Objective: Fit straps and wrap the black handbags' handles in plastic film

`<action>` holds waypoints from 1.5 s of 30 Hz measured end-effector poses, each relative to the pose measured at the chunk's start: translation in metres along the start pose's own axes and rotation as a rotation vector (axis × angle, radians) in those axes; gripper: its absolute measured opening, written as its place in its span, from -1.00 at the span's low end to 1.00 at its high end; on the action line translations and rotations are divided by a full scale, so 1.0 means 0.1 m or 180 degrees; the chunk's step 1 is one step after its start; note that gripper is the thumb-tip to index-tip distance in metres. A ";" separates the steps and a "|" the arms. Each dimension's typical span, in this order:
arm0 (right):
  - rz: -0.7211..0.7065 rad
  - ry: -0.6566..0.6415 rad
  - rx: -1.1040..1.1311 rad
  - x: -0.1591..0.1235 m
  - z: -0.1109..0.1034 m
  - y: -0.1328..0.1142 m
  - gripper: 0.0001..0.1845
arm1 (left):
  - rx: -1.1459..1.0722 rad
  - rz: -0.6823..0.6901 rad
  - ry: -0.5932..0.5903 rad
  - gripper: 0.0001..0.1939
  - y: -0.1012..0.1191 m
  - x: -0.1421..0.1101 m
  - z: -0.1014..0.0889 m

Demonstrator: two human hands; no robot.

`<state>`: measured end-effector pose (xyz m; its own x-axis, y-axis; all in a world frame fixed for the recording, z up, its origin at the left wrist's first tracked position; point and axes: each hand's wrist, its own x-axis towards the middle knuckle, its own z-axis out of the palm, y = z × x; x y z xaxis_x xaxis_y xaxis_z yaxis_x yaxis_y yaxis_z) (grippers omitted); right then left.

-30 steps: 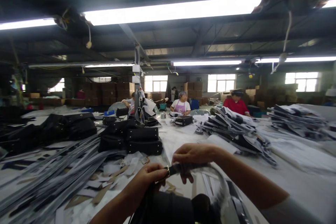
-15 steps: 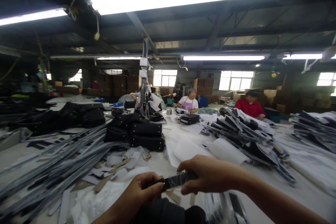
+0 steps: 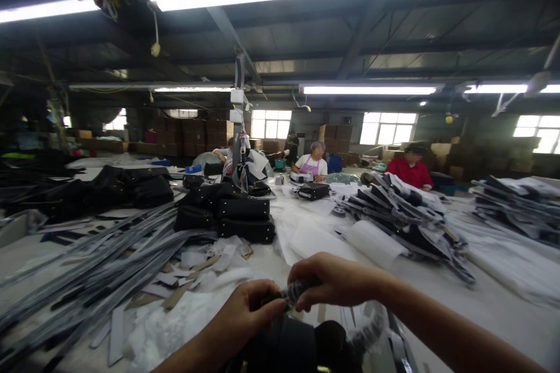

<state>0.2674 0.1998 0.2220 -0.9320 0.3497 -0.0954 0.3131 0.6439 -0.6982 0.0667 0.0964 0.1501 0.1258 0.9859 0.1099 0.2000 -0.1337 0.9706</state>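
Note:
Close to the camera, my left hand (image 3: 254, 308) is closed, thumb against fingers, on the near end of a dark strap (image 3: 298, 289) wrapped in clear plastic film. My right hand (image 3: 326, 282) grips the same strap just to the right, its fingers curled round it. The two hands almost meet, and only a short piece of strap shows between them. Right under them lies a black bag (image 3: 291, 344), partly hidden by my left hand and the frame's lower edge. More film-wrapped strap (image 3: 371, 326) shows at its right.
Long wrapped straps (image 3: 118, 262) spread over the left of the table, beside card scraps (image 3: 175, 285) and white foam sheet (image 3: 170, 326). Black bags (image 3: 245, 218) are stacked ahead. A pile of wrapped pieces (image 3: 402, 207) stands right. Two people (image 3: 311, 166) sit across the table.
My right hand has moved left towards my left hand, and less of the strap shows between them. The camera view has shifted slightly.

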 end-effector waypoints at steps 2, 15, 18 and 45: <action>0.0099 0.0206 -0.0436 0.02 0.06 -0.09 -0.80 | 0.0093 0.0137 0.0061 -0.73 -0.06 -0.01 -0.02; 0.0432 0.2688 -0.2335 -0.07 0.64 -0.51 -0.89 | -0.1086 0.0292 0.0416 -0.70 -0.07 -0.04 -0.11; 0.0466 0.3023 -0.2021 -0.04 1.03 -0.42 -0.84 | -0.1243 0.0295 0.0292 -0.65 -0.16 -0.03 -0.10; 0.0659 0.4290 0.0981 0.40 1.87 -0.07 -0.63 | -0.1068 0.0306 0.0446 -0.69 -0.28 -0.05 -0.11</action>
<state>0.1939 0.0820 0.0907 0.0714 0.9094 0.4097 0.2053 0.3885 -0.8983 0.0503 0.0967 0.1248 -0.0103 0.9778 0.2095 -0.1387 -0.2089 0.9680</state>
